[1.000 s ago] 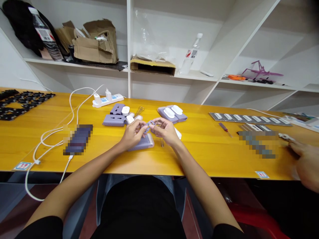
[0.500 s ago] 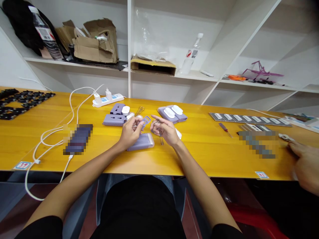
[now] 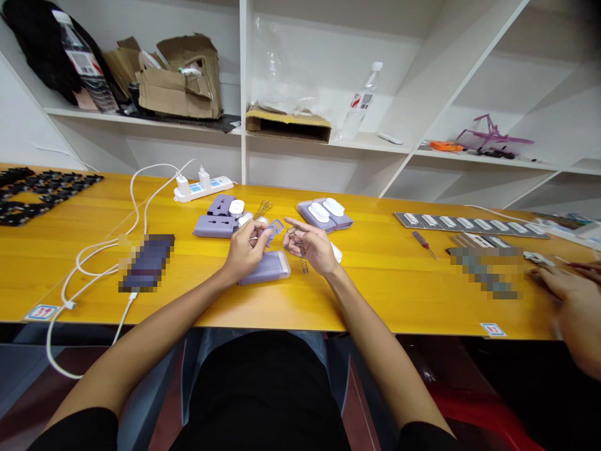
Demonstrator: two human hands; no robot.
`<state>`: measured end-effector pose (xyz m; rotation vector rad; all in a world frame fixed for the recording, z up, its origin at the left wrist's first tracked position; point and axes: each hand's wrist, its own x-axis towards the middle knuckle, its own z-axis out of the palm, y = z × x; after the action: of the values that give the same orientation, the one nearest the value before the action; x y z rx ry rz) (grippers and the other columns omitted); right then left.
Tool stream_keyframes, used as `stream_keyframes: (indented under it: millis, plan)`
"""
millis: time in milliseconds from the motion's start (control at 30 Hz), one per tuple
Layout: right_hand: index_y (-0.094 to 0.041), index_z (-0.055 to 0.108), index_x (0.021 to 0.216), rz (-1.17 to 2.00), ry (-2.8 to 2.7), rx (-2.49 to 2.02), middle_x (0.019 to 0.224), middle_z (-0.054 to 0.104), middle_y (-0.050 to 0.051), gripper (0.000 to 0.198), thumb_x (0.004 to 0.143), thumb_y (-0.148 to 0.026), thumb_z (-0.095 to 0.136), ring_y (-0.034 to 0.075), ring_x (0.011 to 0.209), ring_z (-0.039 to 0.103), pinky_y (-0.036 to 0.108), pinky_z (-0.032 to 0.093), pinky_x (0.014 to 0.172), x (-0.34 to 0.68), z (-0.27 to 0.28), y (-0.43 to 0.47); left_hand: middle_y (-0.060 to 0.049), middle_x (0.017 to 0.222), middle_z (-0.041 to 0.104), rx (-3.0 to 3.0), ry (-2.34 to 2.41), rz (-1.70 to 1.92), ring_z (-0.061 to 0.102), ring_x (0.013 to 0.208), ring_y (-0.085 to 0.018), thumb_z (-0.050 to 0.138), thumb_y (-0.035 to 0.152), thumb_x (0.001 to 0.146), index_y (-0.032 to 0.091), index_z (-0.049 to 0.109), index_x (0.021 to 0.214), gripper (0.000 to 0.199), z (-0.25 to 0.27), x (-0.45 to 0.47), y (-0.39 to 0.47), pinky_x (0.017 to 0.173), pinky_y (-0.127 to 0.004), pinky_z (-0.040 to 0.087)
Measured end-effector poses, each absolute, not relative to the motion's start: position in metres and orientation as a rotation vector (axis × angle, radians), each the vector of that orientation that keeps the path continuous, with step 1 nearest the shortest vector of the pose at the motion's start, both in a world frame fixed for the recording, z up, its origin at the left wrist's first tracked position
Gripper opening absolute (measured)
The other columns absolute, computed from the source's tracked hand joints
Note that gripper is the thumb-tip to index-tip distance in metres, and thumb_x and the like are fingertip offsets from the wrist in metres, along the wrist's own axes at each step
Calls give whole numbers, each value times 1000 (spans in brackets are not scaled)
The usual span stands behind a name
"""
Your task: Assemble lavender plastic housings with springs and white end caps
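Observation:
My left hand pinches a small purple plastic frame with an open loop at its end. Facing it, my right hand has its index finger stretched out, while its other fingers curl round a thin coiled metal spring that hangs below them. Under my hands lies a ribbed purple case with a pale rim. Behind my left hand are two purple slotted housings, a white round-edged piece and more coiled springs. Two purple cases with white oval pieces on top lie beyond my right hand.
A phone on a white cable lies to the left, near a power strip. Rightward are a screwdriver, a long tray of white parts and a co-worker's hand. Shelves stand behind.
My hands, the purple frame and the spring stay almost still. At the right, the co-worker's hand has shifted slightly, and a second hand with a thin red tool now shows at the edge.

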<state>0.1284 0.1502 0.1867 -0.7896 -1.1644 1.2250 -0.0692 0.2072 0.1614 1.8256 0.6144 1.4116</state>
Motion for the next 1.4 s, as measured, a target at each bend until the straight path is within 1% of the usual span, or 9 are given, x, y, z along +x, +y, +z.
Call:
stream_keyframes:
  millis: [300,533,667,767,900,1033,1167,1267,1400]
  plan:
    - [-9,65,138,1248,-1155,-760,80,73,5,62,82,-36,66,14,54,46,33,32,59,127,189,148,-3,84,70,1828,603,1390,69,64,-14,69,39,102,20,65,104,19,160,-69,208,57,-26,58]
    - [-7,64,138,1251,-1147,-760,79,73,5,62,83,-37,64,14,53,45,33,32,58,127,190,149,-3,84,70,1819,606,1389,68,63,-14,70,41,101,20,65,104,22,160,-69,207,55,-26,57]
    - [-10,68,129,1233,-1144,-782,74,71,4,54,83,-38,65,13,52,44,32,31,55,128,189,149,-2,84,70,1819,611,1388,69,64,-14,70,42,101,20,65,103,23,162,-69,206,55,-24,57]
    - [-13,71,117,1178,-1158,-811,70,68,1,43,81,-36,66,12,49,42,30,27,51,128,187,150,-3,84,70,1820,614,1387,69,64,-14,70,42,102,20,65,103,22,163,-69,205,54,-24,57]
    - [-20,64,106,1079,-1179,-848,68,67,-2,27,84,-35,68,9,46,40,27,27,49,129,185,150,-2,82,70,1815,617,1382,68,61,-14,70,42,101,21,64,103,23,163,-69,205,55,-25,57]
    - [-26,52,106,1041,-1161,-834,67,67,-6,31,81,-30,69,8,44,37,24,28,47,128,184,151,-2,82,70,1818,618,1381,67,60,-13,69,41,102,20,63,103,22,163,-69,205,56,-25,57]
    - [-28,45,102,1036,-1165,-801,68,69,-6,33,80,-28,69,8,43,38,24,29,47,127,185,150,-2,82,69,1825,614,1384,68,62,-13,68,42,102,20,62,103,23,164,-69,205,57,-24,57]
    - [-27,44,97,1031,-1180,-820,65,68,-6,31,79,-28,69,8,43,38,24,29,46,126,187,148,-2,82,68,1834,622,1384,68,62,-13,68,42,102,20,63,103,23,163,-69,205,56,-24,57]
    - [-27,49,94,1005,-1189,-868,64,65,-5,26,78,-30,69,7,43,35,24,26,45,126,189,147,-2,80,68,1836,625,1390,67,61,-13,68,43,102,20,63,104,24,162,-69,206,56,-25,56]
